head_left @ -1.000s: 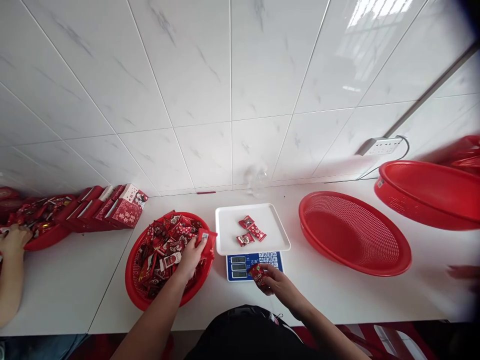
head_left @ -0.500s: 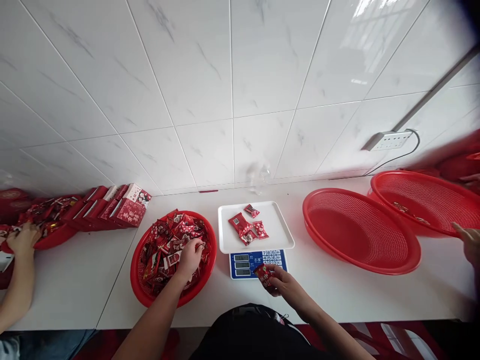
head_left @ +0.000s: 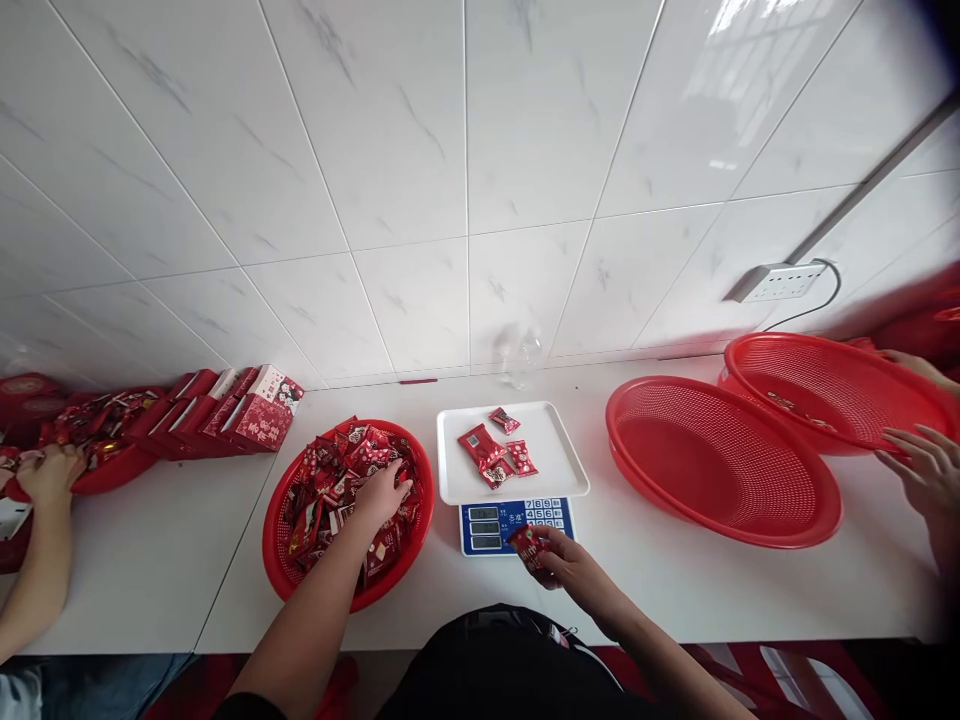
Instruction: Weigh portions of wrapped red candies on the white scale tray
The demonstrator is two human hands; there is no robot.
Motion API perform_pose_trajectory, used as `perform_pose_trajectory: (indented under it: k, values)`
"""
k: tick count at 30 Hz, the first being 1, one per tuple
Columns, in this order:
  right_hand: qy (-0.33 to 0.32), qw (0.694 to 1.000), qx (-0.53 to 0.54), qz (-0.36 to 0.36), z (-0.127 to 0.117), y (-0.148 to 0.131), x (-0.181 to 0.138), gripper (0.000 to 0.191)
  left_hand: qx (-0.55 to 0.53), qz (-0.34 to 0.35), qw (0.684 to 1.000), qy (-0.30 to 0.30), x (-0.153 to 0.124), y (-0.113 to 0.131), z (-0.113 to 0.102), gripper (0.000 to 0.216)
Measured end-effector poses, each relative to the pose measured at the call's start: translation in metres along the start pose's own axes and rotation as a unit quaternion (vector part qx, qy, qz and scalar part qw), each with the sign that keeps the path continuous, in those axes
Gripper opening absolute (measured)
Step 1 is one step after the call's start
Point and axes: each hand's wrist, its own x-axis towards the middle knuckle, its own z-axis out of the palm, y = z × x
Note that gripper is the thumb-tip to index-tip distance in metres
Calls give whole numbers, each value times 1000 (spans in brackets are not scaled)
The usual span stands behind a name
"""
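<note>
My left hand (head_left: 384, 494) is inside a red basket (head_left: 271, 560) of wrapped sweets, its thumb and fingers apart over the red packets (head_left: 319, 485). What its fingertips touch is partly hidden. In front of the scale, my right hand (head_left: 562, 558) grips a small dark-red sweet packet (head_left: 527, 550) between thumb and fingers. On the digital scale (head_left: 486, 530) sits a white tray (head_left: 555, 470). Several red packets lie in it, among them a larger packet (head_left: 477, 446) and a small one (head_left: 504, 420) set apart near the back.
Right of the scale stands a red basket (head_left: 675, 470); another basket (head_left: 832, 350) behind it holds a few small pieces, with a co-worker's hands (head_left: 926, 470) at it. At left are red boxes (head_left: 259, 420) and another person's hand (head_left: 51, 475) in a sweet-filled basket. A socket strip (head_left: 776, 282) is on the wall.
My left hand has shifted slightly up and right in the basket, its pinched fingers spreading. My right hand keeps its packet. The back right basket has slid left, with the co-worker's hands nearer it.
</note>
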Motion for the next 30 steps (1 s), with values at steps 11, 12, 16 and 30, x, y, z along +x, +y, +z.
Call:
perform_pose_trajectory:
  k: [11,12,16,30]
  values:
    - [-5,1000,-4,3,1,15,7,48,43,-5,999,-24,-24,6,0,44]
    - [-5,1000,-6,6,2,15,7,48,31,5,999,-20,-27,5,-1,45]
    - [0,1000,-15,13,3,14,8,50,-33,35,999,12,-32,-1,-6,42]
    - [14,1000,10,6,-1,7,4,45,6,-176,984,39,44,-33,-35,60]
